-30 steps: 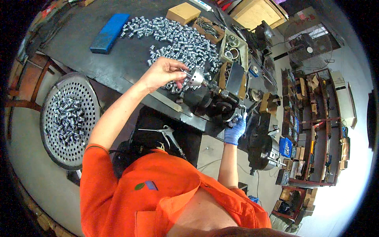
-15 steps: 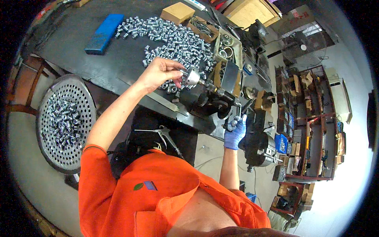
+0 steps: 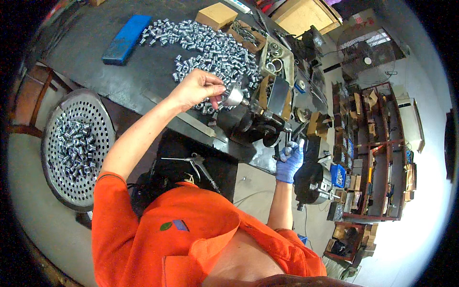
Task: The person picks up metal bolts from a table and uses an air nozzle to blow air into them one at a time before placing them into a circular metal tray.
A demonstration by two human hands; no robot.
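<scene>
My bare left hand (image 3: pixel 197 90) is pinched at the front of a silver chuck (image 3: pixel 233 96) on a small bench machine (image 3: pixel 260 125). Whatever sits between its fingertips is too small and covered to make out. My right hand (image 3: pixel 290 162), in a blue-and-grey glove, is wrapped round a metal crank handle (image 3: pixel 288 133) at the machine's right end. Behind the left hand, a large heap of small shiny metal sleeves (image 3: pixel 210 50) spreads over the dark bench (image 3: pixel 86 62).
At the left stands a round perforated metal tray (image 3: pixel 53 165) with more sleeves in it. On the bench are a blue block (image 3: pixel 126 39), a cardboard box (image 3: pixel 216 16) and a bin of rings (image 3: pixel 289 64). An air gun (image 3: pixel 203 168) lies below the bench edge. Shelves (image 3: pixel 377 158) and a fan (image 3: pixel 367 60) stand right.
The right hand has shifted slightly right and down with the crank handle. The chuck's holes, distinct before, now look smeared. My left hand stays nearly in place at the chuck.
</scene>
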